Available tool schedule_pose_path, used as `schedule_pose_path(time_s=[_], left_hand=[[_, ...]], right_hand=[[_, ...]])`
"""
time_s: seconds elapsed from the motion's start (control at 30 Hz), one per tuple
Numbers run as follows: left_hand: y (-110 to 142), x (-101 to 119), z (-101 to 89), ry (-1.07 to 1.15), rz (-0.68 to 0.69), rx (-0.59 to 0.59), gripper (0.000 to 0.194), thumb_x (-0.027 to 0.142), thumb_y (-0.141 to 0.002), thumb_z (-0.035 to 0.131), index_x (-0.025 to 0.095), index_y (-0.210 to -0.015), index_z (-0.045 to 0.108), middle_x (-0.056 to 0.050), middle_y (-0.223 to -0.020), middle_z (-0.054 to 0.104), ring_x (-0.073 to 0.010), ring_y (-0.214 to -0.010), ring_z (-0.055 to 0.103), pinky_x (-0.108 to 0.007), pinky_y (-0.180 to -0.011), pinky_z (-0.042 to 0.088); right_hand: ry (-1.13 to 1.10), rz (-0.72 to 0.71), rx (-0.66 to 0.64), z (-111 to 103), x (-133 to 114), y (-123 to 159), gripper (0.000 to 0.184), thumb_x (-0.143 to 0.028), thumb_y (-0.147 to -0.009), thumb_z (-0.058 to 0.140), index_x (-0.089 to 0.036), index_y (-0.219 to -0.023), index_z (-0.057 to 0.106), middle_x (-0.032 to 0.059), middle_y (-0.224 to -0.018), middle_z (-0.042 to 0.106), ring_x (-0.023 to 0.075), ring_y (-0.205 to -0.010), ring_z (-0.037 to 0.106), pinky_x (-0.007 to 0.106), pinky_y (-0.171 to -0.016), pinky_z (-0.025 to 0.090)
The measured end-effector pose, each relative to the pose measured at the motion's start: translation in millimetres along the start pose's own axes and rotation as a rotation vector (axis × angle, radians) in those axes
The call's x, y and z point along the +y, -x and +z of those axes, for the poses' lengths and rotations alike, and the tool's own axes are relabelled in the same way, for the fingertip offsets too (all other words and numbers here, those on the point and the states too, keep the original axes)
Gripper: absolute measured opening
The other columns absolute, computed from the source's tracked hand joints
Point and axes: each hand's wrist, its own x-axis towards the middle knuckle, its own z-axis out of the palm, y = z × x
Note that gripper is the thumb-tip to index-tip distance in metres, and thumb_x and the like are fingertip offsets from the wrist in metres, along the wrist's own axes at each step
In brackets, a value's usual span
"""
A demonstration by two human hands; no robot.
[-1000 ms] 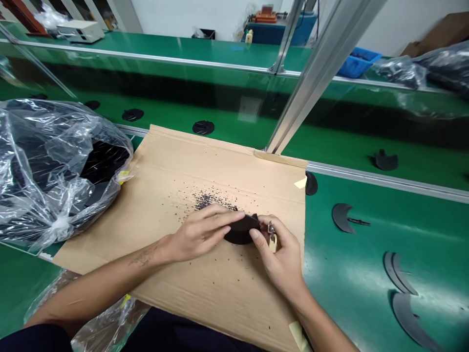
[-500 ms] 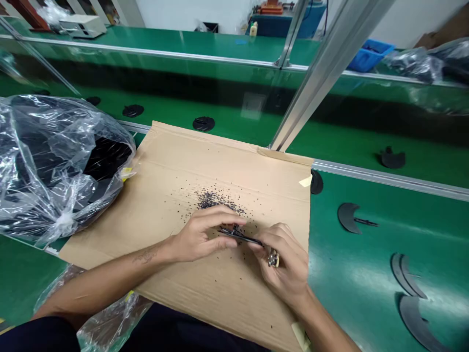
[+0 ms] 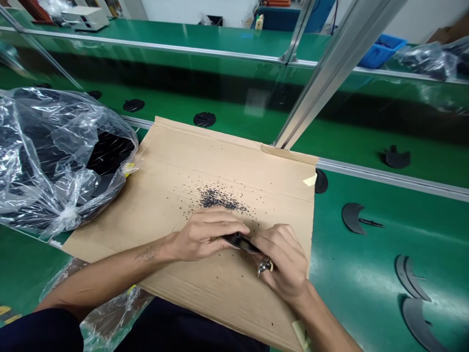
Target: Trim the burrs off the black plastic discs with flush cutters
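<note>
Grip: both hands closed on one black part (image 3: pixel 242 243), a thin curved piece with a small raised detail on top. Left hand (image 3: pixel 210 232) has its left end between thumb and fingers. Right hand (image 3: pixel 284 259) pinches its right end and also holds a small metal tool (image 3: pixel 264 266) against the palm; whether the tool's jaws are open cannot be told. The part is above the cardboard sheet (image 3: pixel 190 161), apart from it as far as visible.

Surface: the cardboard underlies both hands. Just beyond the grip, a dense scatter of black bits (image 3: pixel 220 198), thinning outward; a few specks nearer the body. Left of the grip, a clear plastic bag (image 3: pixel 66 161) with dark contents overlaps the sheet's edge. Right of the grip, a green tabletop (image 3: pixel 348 274) with a crescent part (image 3: pixel 353 217) and, nearer the body, curved pieces (image 3: pixel 410 276).

Room: past the sheet's far edge, a green strip bears a dark disc (image 3: pixel 204 119) and, far right of the grip, a notched part (image 3: pixel 396 157). A metal post (image 3: pixel 330 73) rises beyond and right of the grip. Farther back, a green shelf (image 3: pixel 164 36) holds a pale box (image 3: pixel 86 18) at left and a blue bin (image 3: pixel 383 51) at right.
</note>
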Motion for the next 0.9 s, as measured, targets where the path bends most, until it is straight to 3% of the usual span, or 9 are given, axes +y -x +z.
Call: schedule_pose_path(time_s=[0.2,0.47,0.7,0.9], left_hand=[[-5.2,5.9,1.0,0.156,-0.106,0.037,0.029,0.034,-0.087,0.074,0.016,-0.109,0.073,-0.010,-0.096,0.076,-0.0172,-0.091,0.071,-0.032,-0.080,0.059],[-4.1,11.8,5.8,0.214,-0.149,0.149,0.026,0.028,-0.080,0.081,0.016,-0.102,0.075,-0.008,-0.088,0.077,-0.0162,-0.083,0.071,-0.030,-0.075,0.060],[-6.4,14.6,1.4,0.197,-0.068,0.124,0.016,0.021,-0.086,0.075,0.012,-0.099,0.074,-0.011,-0.089,0.078,-0.0168,-0.085,0.073,-0.032,-0.078,0.058],[-8.4,17.3,-1.9,0.170,-0.059,0.123,0.016,0.027,-0.081,0.080,0.015,-0.085,0.070,-0.005,-0.075,0.074,-0.0142,-0.071,0.069,-0.030,-0.069,0.057]], right_hand=[[0.024,-0.050,0.043,0.3,-1.5,2.2,0.024,-0.002,-0.086,0.054,-0.020,-0.100,0.061,0.0046,-0.080,0.070,0.0165,-0.071,0.059,0.036,-0.069,0.046],[0.033,-0.062,0.096,5.3,-2.8,7.6,0.014,-0.010,-0.092,0.058,-0.019,-0.101,0.063,0.0061,-0.080,0.071,0.0174,-0.073,0.060,0.036,-0.066,0.046],[-0.081,-0.031,0.092,9.4,-4.5,5.9,0.011,-0.014,-0.094,0.055,-0.019,-0.103,0.061,0.0057,-0.082,0.069,0.0165,-0.072,0.061,0.036,-0.067,0.049],[-0.145,-0.006,0.047,12.1,-5.4,6.4,0.017,-0.009,-0.091,0.055,-0.019,-0.102,0.060,0.0051,-0.081,0.068,0.0164,-0.071,0.061,0.036,-0.067,0.050]])
